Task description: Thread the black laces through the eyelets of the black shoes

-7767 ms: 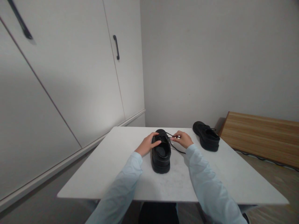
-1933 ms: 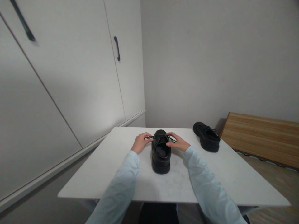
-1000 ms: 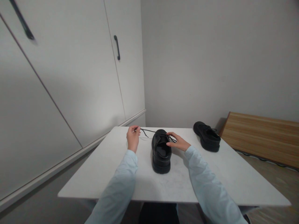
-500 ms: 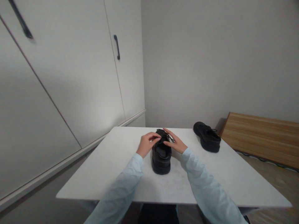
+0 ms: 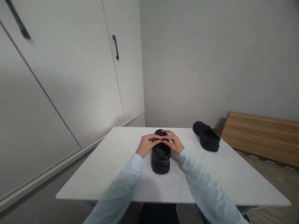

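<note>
A black lace-up shoe (image 5: 161, 160) stands on the table with its heel toward me and its toe pointing away. Over its lacing, my left hand (image 5: 147, 143) pinches the shoelace between thumb and fingertips. From the other side my right hand (image 5: 174, 142) also has thumb and finger closed at the lace, with its fingertips meeting those of the left. The lace itself is mostly hidden by the fingers. A second black shoe (image 5: 206, 137) sits apart to the right, its laces lying over the top.
The white table (image 5: 105, 174) spreads beneath both shoes. Beyond its right side is a wood-grain panel (image 5: 259, 137), with a cable along its lower edge. White cabinet doors (image 5: 70, 77) with dark handles rise on the left, and a grey wall (image 5: 210, 62) stands behind.
My right hand has moved left and its spread fingers have closed in to meet the left hand's fingertips over the lacing. The left hand stays pinched. The shoes stay in place.
</note>
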{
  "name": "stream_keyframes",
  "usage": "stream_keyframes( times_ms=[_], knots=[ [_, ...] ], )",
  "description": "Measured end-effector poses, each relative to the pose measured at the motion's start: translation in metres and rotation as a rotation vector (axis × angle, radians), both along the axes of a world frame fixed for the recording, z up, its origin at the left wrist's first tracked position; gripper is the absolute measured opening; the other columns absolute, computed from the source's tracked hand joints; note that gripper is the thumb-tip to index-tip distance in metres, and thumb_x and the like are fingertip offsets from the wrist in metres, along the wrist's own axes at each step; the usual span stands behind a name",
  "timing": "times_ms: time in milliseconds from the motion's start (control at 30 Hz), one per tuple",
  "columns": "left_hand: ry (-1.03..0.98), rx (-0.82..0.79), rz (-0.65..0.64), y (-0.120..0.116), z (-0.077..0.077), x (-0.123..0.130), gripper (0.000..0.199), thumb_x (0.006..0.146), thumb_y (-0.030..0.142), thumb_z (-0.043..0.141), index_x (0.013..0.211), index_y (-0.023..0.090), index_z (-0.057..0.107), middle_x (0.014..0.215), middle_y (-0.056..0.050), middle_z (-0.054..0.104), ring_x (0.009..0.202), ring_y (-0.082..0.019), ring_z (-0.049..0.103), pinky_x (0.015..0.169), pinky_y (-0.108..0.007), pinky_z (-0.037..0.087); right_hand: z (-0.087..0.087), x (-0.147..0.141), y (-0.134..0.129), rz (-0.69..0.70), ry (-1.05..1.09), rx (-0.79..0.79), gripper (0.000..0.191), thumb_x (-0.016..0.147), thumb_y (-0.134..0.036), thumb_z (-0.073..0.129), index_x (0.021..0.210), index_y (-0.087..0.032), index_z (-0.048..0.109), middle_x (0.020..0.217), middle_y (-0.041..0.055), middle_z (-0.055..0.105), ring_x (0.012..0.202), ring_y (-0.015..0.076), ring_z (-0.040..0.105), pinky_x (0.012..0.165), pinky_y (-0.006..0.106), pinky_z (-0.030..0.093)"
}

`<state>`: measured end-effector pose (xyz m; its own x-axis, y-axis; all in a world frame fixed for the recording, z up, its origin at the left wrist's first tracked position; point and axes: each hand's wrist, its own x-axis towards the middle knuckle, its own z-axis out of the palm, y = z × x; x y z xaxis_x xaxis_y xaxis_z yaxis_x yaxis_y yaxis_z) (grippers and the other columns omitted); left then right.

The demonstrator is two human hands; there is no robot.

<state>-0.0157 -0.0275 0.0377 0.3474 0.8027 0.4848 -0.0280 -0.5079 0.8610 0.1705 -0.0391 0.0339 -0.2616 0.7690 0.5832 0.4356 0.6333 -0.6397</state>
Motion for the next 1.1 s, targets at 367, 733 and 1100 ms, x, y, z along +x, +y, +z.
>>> stream_keyframes(
  times_ms=[367, 733, 1100],
  knots=[
    [0.047, -0.006, 0.382, 0.019, -0.011, -0.007, 0.018, 0.075, 0.031, 0.061, 0.084, 0.017, 0.066, 0.081, -0.004, 0.069, 0.074, -0.014, 0.062, 0.069, -0.025, 0.049, -0.003, 0.027, 0.019, -0.347, 0.542, 0.046, 0.027, 0.075, -0.038, 0.061, 0.091, -0.019, 0.073, 0.096, 0.0067, 0.072, 0.095, 0.0224, 0.063, 0.090, 0.039, 0.046],
    [0.184, -0.021, 0.384, 0.029, -0.028, -0.006, 0.015, 0.076, 0.030, 0.059, 0.081, 0.018, 0.067, 0.084, -0.005, 0.070, 0.073, -0.015, 0.061, 0.072, -0.028, 0.048, -0.019, 0.053, 0.033, -0.747, 0.329, -0.086, 0.031, 0.073, -0.029, 0.052, 0.092, -0.015, 0.072, 0.093, 0.0096, 0.073, 0.089, 0.0241, 0.065, 0.085, 0.038, 0.048],
    [0.134, -0.071, 0.317, 0.037, -0.040, -0.006, 0.018, 0.072, 0.033, 0.063, 0.078, 0.017, 0.066, 0.081, -0.006, 0.069, 0.073, -0.017, 0.062, 0.073, -0.029, 0.048, -0.020, 0.038, 0.029, -0.397, -0.089, -0.256, 0.039, 0.072, -0.015, 0.051, 0.108, -0.016, 0.067, 0.118, 0.0108, 0.063, 0.116, 0.0239, 0.054, 0.105, 0.039, 0.034]
  ],
)
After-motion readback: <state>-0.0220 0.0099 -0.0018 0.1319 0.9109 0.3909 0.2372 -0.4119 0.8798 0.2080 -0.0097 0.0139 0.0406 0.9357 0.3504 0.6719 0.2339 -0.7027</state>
